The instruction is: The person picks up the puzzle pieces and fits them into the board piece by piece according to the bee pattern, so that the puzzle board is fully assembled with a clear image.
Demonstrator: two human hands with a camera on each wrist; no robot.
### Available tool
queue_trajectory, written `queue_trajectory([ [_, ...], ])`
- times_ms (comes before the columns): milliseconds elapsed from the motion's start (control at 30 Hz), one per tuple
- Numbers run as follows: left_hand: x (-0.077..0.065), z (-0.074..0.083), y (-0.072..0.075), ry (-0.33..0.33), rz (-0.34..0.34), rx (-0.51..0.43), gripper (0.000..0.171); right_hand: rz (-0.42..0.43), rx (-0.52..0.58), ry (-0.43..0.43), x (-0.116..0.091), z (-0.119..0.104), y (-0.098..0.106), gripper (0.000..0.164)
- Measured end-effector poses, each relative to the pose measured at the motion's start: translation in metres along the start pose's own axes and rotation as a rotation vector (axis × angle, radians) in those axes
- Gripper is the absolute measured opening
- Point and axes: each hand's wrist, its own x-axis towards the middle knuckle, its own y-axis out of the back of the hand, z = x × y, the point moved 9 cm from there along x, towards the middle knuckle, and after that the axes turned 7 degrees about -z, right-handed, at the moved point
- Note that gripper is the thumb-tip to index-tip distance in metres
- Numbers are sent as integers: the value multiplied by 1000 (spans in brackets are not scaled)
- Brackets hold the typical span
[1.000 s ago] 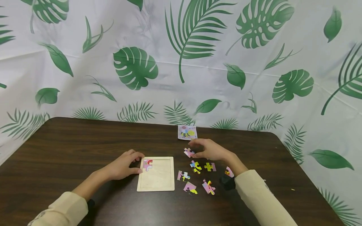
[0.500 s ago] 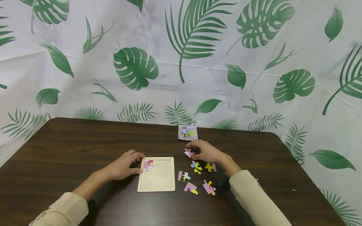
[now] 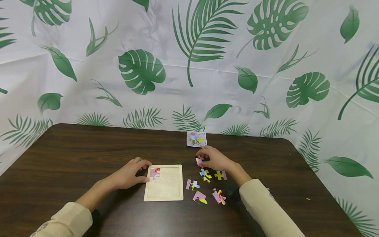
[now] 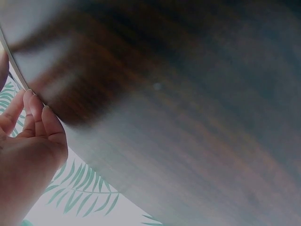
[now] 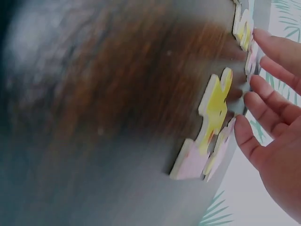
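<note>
My left hand rests at the left rim of a square wooden puzzle tray, its thumb and fingertips touching the edge. One pink and red puzzle piece lies in the tray's top left corner. To the right, my right hand pinches a pink puzzle piece between thumb and fingers; its fingers partly cover it. Close below lie a blue and yellow piece and a yellow and pink piece. In the right wrist view, loose pieces lie beside the right hand.
A bee picture card lies near the table's back edge, behind the right hand. More loose pieces lie between tray and right forearm: a pink and white one, a pink and yellow one and a pink and red one. A leaf-print cloth hangs behind.
My right hand has come down onto the pink piece at the back of the group and now pinches it; the piece has tilted or turned. My left hand and the tray have stayed put.
</note>
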Motion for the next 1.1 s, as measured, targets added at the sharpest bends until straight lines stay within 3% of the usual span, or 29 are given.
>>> queue_trajectory([
  [233, 0, 1, 0, 5, -2, 0, 42, 12, 31, 3, -5, 7, 7, 28],
  [567, -1, 1, 1, 16, -3, -6, 42, -75, 25, 24, -5, 7, 2, 37],
  [767, -2, 2, 0, 16, -2, -8, 43, -83, 3, 52, -5, 2, -1, 41],
  [1100, -1, -1, 0, 19, 3, 3, 42, -52, -20, 34, -6, 5, 1, 28],
])
